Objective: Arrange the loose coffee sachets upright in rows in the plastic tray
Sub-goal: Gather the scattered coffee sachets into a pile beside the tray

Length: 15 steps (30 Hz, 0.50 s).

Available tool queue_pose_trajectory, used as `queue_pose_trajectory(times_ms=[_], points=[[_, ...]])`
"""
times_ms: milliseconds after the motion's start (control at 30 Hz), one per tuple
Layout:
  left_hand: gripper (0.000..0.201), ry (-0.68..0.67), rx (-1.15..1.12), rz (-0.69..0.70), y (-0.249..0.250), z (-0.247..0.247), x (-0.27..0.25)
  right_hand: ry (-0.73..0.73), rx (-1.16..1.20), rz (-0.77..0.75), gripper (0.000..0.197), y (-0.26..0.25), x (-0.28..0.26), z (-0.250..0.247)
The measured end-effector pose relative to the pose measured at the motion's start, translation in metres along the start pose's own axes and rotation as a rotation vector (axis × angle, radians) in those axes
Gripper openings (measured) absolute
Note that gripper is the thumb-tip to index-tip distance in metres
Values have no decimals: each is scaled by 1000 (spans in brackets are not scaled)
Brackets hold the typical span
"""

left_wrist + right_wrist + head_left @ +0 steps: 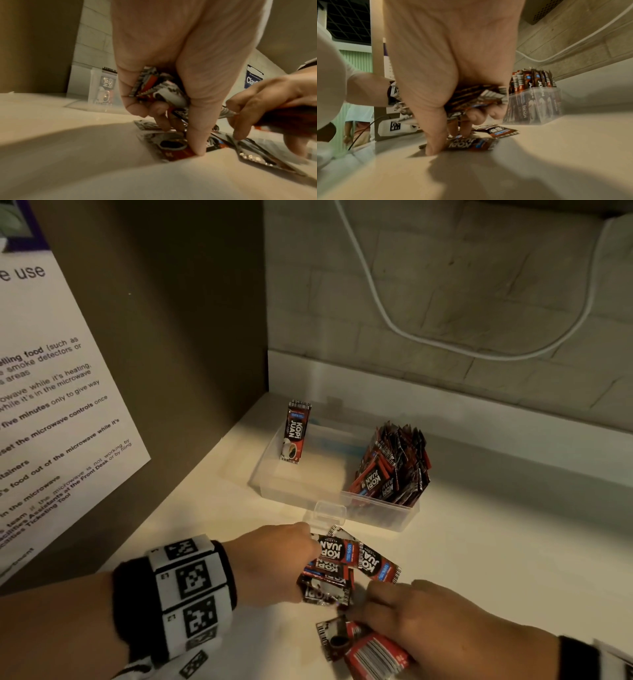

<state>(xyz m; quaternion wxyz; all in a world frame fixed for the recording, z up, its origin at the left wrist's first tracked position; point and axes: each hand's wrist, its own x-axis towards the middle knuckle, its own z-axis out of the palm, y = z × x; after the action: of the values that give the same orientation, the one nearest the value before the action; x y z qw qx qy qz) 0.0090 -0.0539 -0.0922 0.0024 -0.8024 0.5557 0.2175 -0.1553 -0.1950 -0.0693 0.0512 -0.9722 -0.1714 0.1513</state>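
Note:
A clear plastic tray [291, 491] stands on the counter. One red-and-black coffee sachet [295, 432] leans upright at its left end, and a packed bunch of upright sachets [392, 469] fills its right end. Loose sachets [356, 556] lie flat on the counter in front of the tray. My left hand [277, 563] grips a bundle of sachets [154, 86] in its curled fingers, thumb pressing one on the counter. My right hand [431, 618] holds another bundle [477, 97] while its fingertips touch a flat sachet [471, 144].
A brown panel with a printed notice [51, 392] walls off the left side. A tiled wall with a hanging white cable [376, 299] rises behind the tray. Pale counter [513, 542] stretches to the right of the hands.

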Motion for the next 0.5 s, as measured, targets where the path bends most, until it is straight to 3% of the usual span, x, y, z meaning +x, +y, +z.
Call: queue_pose_trajectory(times_ms=[33, 67, 133, 233, 333, 500], points=[[35, -10, -4, 1, -2, 1, -3, -100, -34, -40, 57, 8, 1, 7], [34, -22, -5, -3, -4, 1, -5, -166, -56, 34, 56, 7, 7, 13], [30, -53, -23, -24, -9, 2, -11, -52, -31, 69, 57, 15, 13, 13], [14, -75, -51, -38, -17, 1, -18, -39, -15, 43, 56, 19, 16, 23], [5, -40, -45, -30, -22, -5, -22, -49, 138, 59, 42, 21, 12, 17], [26, 39, -128, 127, -19, -10, -14, -95, 261, 115, 24, 24, -5, 3]])
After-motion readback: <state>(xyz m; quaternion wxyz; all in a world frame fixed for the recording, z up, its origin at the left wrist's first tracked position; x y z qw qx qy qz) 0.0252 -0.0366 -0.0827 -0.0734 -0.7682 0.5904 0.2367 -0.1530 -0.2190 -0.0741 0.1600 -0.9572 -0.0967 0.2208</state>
